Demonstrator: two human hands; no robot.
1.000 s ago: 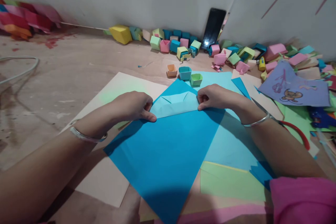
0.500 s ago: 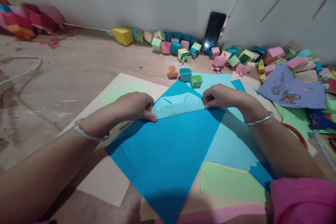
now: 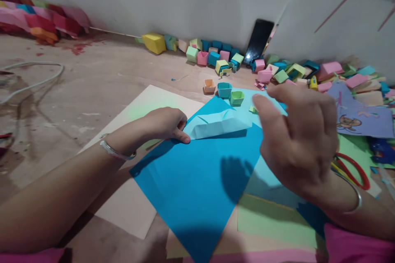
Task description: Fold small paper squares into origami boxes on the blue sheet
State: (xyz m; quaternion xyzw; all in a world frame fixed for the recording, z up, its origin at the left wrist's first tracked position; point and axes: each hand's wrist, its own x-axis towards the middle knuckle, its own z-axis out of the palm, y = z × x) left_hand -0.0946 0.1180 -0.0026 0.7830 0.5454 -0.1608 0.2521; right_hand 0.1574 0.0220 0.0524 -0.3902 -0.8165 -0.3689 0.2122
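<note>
My left hand [image 3: 171, 125] pinches the left end of a folded light-blue paper piece [image 3: 220, 125] between thumb and fingers. The folded piece rests on a larger blue sheet [image 3: 191, 176], its right end slightly raised and free. Nearer the camera, my right hand [image 3: 300, 137] is lifted above the papers, blurred, with thumb and index finger apart and nothing between them. Its shadow falls on the blue sheet. Just beyond the folded piece stand three small paper boxes: an orange one [image 3: 209, 86], a teal one [image 3: 224, 89] and a green one [image 3: 237, 98].
Many small paper boxes [image 3: 212, 58] line the wall, with a phone [image 3: 259, 41] leaning there. Red-handled scissors [image 3: 359, 172], a purple drawing [image 3: 359, 109] and a blue glue gun [image 3: 381, 148] lie at right. A white cable [image 3: 46, 65] curls at left.
My right hand has let go of the folded paper's right end and risen toward the camera. My left hand keeps its pinch. The view has shifted slightly.
</note>
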